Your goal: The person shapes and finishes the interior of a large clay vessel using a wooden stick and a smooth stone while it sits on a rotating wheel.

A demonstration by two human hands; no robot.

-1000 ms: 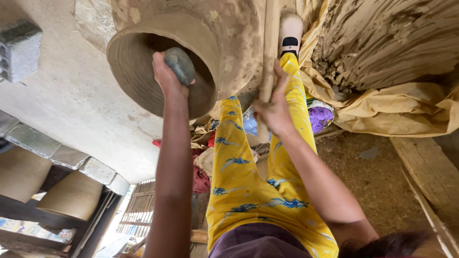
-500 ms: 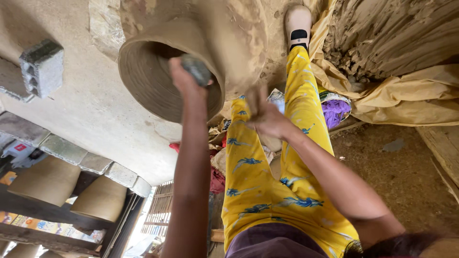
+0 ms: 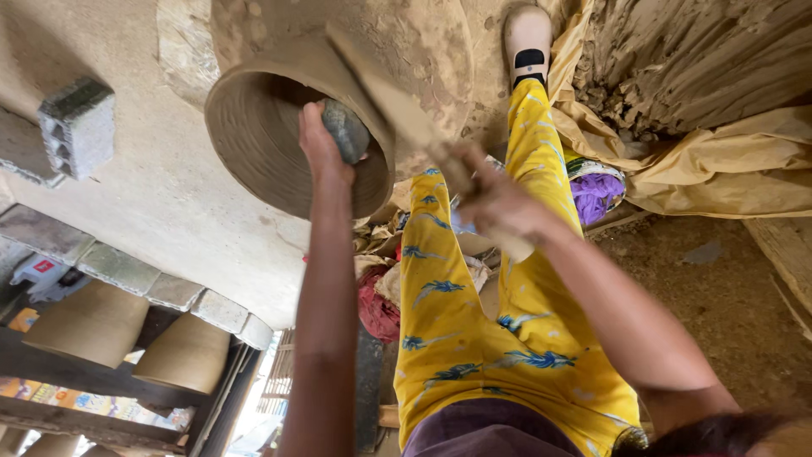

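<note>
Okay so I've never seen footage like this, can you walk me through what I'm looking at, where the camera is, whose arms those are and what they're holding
The one camera is worn on a person's head and looks down, so the view seems tilted. Both bare arms are that person's own. The left hand reaches inside the mouth of a big clay pot and presses a rounded grey stone against its inner wall. The right hand grips a flat wooden paddle against the pot's outside; it is blurred. Below are yellow patterned trousers, a pale shoe, yellow sheeting and more pots on a shelf.
</note>
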